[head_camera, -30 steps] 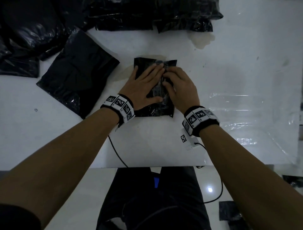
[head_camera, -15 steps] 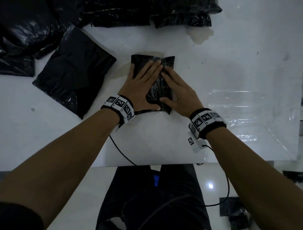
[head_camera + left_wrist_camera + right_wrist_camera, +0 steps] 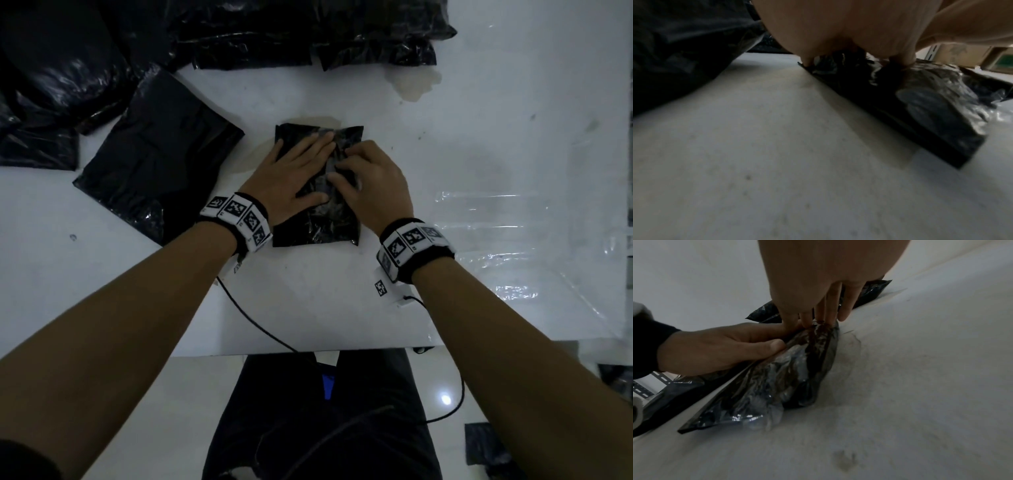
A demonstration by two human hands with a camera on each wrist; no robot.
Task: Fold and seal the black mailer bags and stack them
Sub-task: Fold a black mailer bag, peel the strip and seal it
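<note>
- Heap of black mailer bags (image 3: 61, 78) piled at far left of the white tabletop (image 3: 308, 301), running along the far edge toward centre.
- One flat mailer bag (image 3: 150, 168) lay just right of that heap, apart from the hands.
- Left hand (image 3: 291, 181) pressed flat on the folded mailer bag (image 3: 318, 226) at tabletop centre, fingers straight and spread, thumb out toward the right hand; nothing gripped. Palm heel seen bearing on the bag edge in the left wrist view (image 3: 849, 32).
- Folded mailer bag crinkled and puffed (image 3: 789, 374), lying on the tabletop, near edge free of both hands.
- Right hand (image 3: 373, 181) sat on the bag's right half, touching the left fingertips; fingers (image 3: 830, 305) curled, tips dug down into the film. Whether pinching a fold or only pressing: cannot tell.
- Clear plastic sheet (image 3: 534, 246) spread flat on the right part of the tabletop.
- Brownish stain (image 3: 414, 85) at far right-centre, beside the far bags.
</note>
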